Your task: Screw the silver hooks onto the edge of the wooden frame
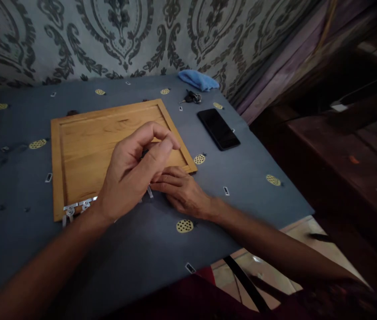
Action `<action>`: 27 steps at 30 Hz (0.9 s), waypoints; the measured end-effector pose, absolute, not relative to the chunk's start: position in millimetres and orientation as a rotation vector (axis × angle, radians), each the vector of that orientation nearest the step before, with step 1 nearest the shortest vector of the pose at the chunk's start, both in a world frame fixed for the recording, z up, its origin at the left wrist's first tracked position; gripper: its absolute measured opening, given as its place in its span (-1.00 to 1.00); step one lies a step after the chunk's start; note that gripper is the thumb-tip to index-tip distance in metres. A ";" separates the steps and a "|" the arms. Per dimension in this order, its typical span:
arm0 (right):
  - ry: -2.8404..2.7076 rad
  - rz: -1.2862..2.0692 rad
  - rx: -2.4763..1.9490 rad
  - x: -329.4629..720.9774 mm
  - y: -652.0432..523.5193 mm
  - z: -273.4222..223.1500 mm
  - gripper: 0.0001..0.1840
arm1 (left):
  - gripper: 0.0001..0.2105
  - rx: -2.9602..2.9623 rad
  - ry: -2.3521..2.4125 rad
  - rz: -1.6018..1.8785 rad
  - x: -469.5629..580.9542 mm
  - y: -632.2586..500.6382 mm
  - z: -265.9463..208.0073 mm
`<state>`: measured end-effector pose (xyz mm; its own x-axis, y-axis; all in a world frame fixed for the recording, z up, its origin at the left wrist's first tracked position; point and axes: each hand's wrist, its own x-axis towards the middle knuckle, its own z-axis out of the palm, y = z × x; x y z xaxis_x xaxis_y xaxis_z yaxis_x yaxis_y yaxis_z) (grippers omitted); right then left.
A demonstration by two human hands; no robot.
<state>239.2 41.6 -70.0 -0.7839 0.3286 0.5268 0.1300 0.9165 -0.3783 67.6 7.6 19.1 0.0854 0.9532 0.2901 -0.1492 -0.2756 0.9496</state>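
Observation:
A wooden framed board point(91, 146) lies on the table, a metal hook rail point(85, 204) along its near edge. My left hand point(138, 169) is raised over the near side of the board, its fingers curled and the thumb pressed to them. Something dark shows between them; its kind is hidden. Low at the board's near right corner is my right hand point(186, 191), its fingers together and pointing left. Those fingertips meet the rail's right end, where a metal hook shows. The left hand covers the middle of the rail.
A black phone point(218, 129) lies right of the board, with keys point(191, 97) and a blue cloth point(199, 80) behind it. The blue tablecloth point(248, 186) has pineapple prints. A patterned wall point(122, 40) stands at the back. The table's edge runs along the right.

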 end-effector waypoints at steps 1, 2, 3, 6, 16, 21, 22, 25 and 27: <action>-2.471 0.428 -0.317 239.8 41.9 -71.2 -0.63 | -0.87 1.337 0.889 1.412 69.4 8.6 18.8; -2.480 0.429 -0.307 240.3 42.3 -72.3 -0.62 | -0.85 1.321 0.900 1.428 71.0 9.4 18.8; -2.484 0.429 -0.296 240.7 42.7 -73.2 -0.62 | -0.84 1.306 0.913 1.440 72.3 9.8 19.0; -2.488 0.412 -0.276 241.5 44.0 -74.3 -0.64 | -0.84 1.290 0.953 1.461 75.1 9.3 20.6; -2.487 0.333 -0.248 243.0 46.5 -73.0 -0.70 | -0.85 1.306 1.029 1.433 78.8 8.0 25.0; -2.517 0.353 -0.263 244.0 46.4 -70.4 -0.69 | -0.87 1.349 1.003 1.404 76.7 10.1 26.8; -2.515 0.353 -0.263 244.1 46.3 -70.0 -0.68 | -0.87 1.367 1.024 1.382 76.5 9.8 27.8; -2.520 0.363 -0.261 244.3 46.2 -69.5 -0.68 | -0.89 1.445 1.078 1.309 76.9 8.0 31.2; -2.533 0.378 -0.264 244.3 46.4 -69.7 -0.68 | -0.88 1.503 1.081 1.286 77.6 6.2 32.6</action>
